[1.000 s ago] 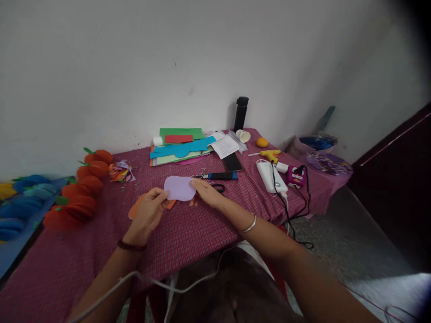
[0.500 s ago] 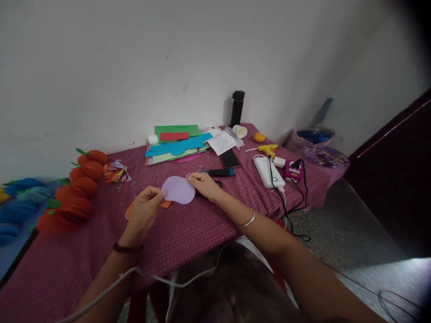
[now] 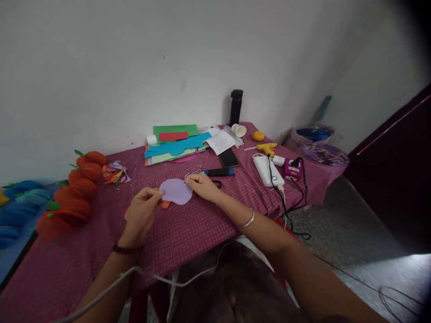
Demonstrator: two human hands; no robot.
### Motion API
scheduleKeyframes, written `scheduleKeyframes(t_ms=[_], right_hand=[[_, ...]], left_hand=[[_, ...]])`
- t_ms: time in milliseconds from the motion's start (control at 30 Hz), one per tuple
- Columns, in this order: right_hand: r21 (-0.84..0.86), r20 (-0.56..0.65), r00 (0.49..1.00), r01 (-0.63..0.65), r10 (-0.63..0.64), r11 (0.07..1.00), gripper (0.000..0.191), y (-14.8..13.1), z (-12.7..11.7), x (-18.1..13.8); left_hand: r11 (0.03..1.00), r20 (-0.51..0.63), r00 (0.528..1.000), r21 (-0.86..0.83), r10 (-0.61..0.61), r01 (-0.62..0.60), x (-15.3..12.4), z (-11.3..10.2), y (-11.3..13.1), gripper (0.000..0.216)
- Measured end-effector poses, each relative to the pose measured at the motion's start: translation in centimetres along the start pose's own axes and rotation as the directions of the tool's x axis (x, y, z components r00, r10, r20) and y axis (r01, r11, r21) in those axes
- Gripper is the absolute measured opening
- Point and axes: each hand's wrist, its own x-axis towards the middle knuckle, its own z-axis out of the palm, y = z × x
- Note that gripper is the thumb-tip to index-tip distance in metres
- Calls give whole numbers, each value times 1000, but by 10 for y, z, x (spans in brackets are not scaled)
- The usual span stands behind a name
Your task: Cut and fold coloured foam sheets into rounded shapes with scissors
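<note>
A rounded piece of lilac paper (image 3: 175, 191) is stretched between my hands above the checked tablecloth. My left hand (image 3: 144, 207) pinches its left edge between thumb and fingers. At its upper right edge, my right hand (image 3: 201, 185) has thumb and fingers closed on the paper. Under the lilac piece, bits of orange paper (image 3: 166, 204) show on the cloth, partly hidden by my hands. Just beyond my right hand lies a dark cutter-like tool with blue ends (image 3: 220, 172), and a black loop (image 3: 217, 184) shows near that wrist.
Orange paper pumpkins (image 3: 79, 193) line the left side, near paper scraps (image 3: 116, 172). Coloured sheets (image 3: 177, 143), a phone (image 3: 229, 158) and a black bottle (image 3: 236, 107) lie or stand behind. To the right are a yellow glue gun (image 3: 267, 148), a white power bank (image 3: 268, 170) and cables (image 3: 305, 188).
Both hands and the lilac paper have shifted slightly left in view. The grip on the paper's two sides looks the same, and the head view has turned a little.
</note>
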Motion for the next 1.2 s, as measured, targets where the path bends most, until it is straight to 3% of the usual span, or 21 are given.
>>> scheduleKeyframes(t_ms=[300,600,800,1000,1133,1200], right_hand=[[-346,50,997,78,-65,935,24,-11,2,-7],[-624,93,995,38,27,780,24,-10,7,-7],[-676,107,993,44,40,736,26,-8,7,-7],[-655,141,990,85,11,751,24,-8,5,-7],[-610,177,984,127,-21,782,24,-9,5,-8],[-578,202,979,150,-37,802,23,-10,5,-9]], left_hand=[[985,-80,992,155,92,-79,-3,1,-2,19],[932,-47,977,312,209,-184,-9,10,-5,17],[898,-11,961,361,275,-253,-12,14,-5,17],[877,-10,950,387,312,-284,-12,11,-7,12],[895,1,951,338,308,-290,-6,6,-10,36],[906,49,962,327,268,-269,-5,4,-11,36]])
